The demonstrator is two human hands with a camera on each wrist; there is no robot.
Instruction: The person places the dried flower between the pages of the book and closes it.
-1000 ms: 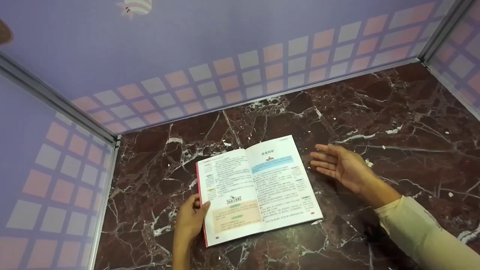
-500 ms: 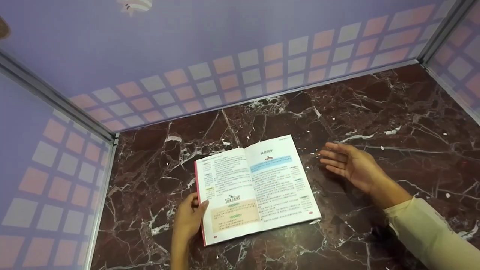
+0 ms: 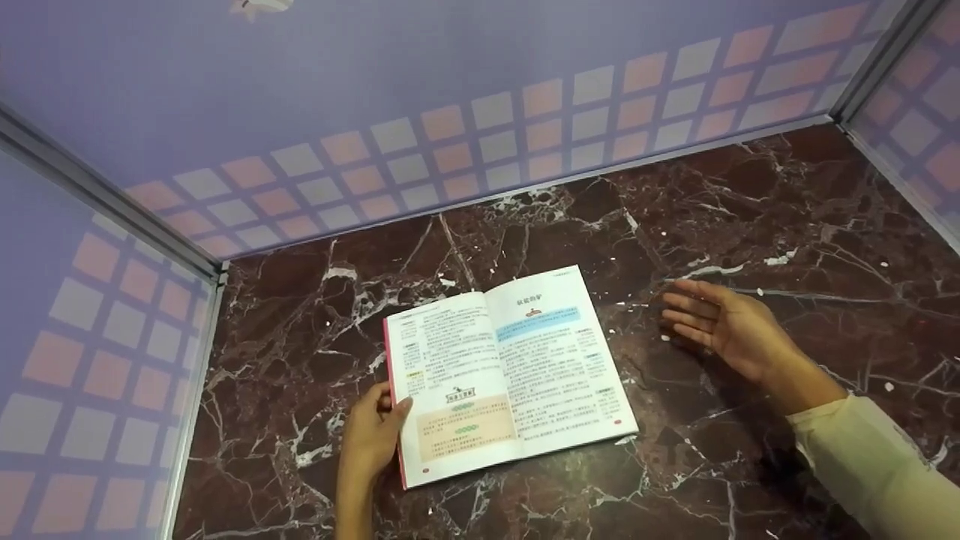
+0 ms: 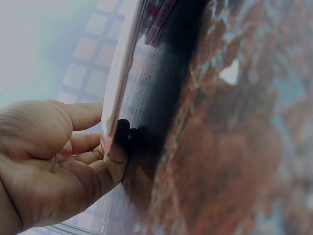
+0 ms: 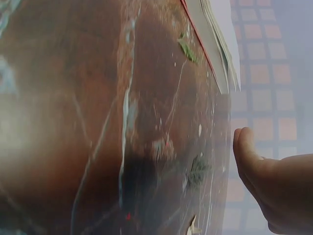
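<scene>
An open book [image 3: 517, 352] with printed pages and a red cover edge lies on the dark marbled surface in the head view. My left hand [image 3: 369, 431] grips its lower left edge, thumb on top of the page and fingers underneath. In the left wrist view that hand [image 4: 54, 156] pinches the cover and pages between thumb and fingers. To the right of the book, my right hand [image 3: 739, 330] holds nothing, its fingers extended toward the book but apart from it. The right wrist view shows this hand [image 5: 279, 181] and the book's near corner [image 5: 212, 44].
A purple wall [image 3: 420, 82] with pink and white squares rises behind the surface. Side panels stand at left [image 3: 112, 352] and right [image 3: 919, 142]. Small pale scraps and a green leaf-like bit [image 5: 187, 50] are scattered over the marbled surface [image 3: 300, 352].
My right hand has moved to the right, farther from the book's right edge. The left hand keeps its grip on the book, which stays open at the same pages. The head view has shifted slightly.
</scene>
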